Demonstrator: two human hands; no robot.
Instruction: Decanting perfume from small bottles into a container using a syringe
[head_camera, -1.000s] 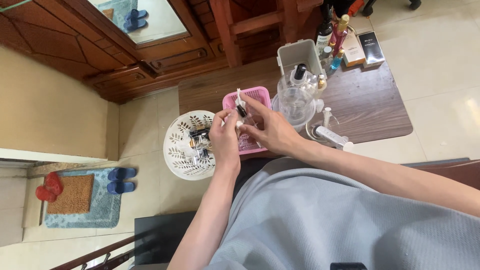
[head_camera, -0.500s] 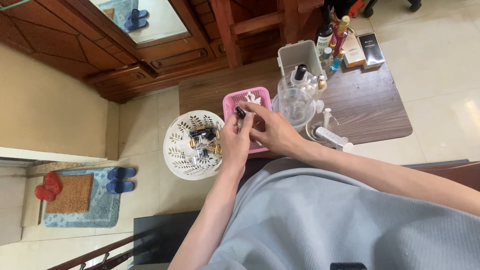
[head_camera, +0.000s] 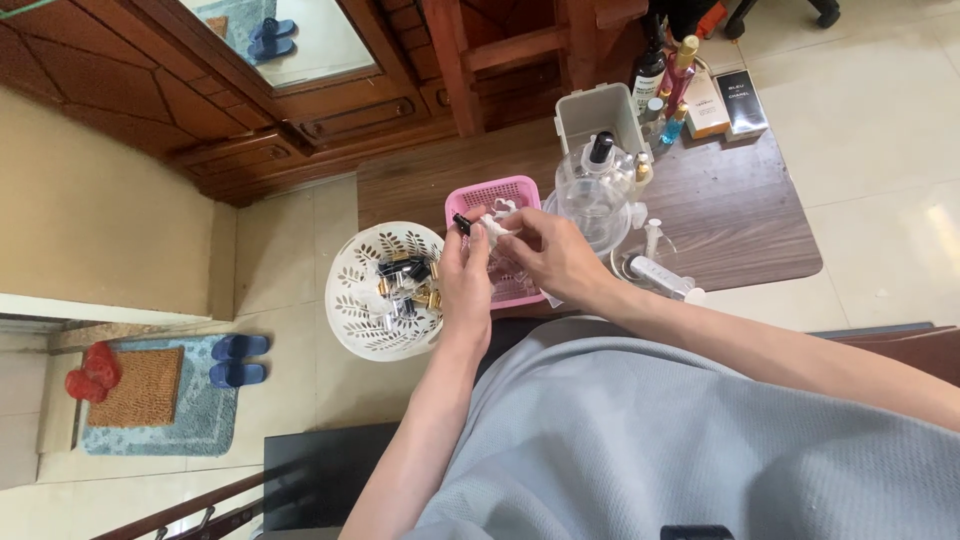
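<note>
- Over the pink basket (head_camera: 500, 192), both hands meet: left hand (head_camera: 466, 285) is closed round a small vial w/ black cap (head_camera: 461, 224), cap poking out above the fingertips.
- Right hand (head_camera: 548, 256) pinches a bit of white material (head_camera: 497, 222) against the vial's side w/ thumb + forefinger; can't tell if it's tissue or a cloth. Vial looks held upright, prob. so the right hand can work on it.
- Vial sits in the air between the baskets, just above the pink one's near-left corner.
- White round lattice basket (head_camera: 352, 290) sits left of the hands, at the desk edge, holding several more small vials w/ black + gold caps.
- Right of the hands: clear plastic jar w/ black pump (head_camera: 596, 180), grey bin (head_camera: 600, 112) behind it, perfume bottles and boxes at the wooden desk's (head_camera: 740, 220) far corner.
</note>
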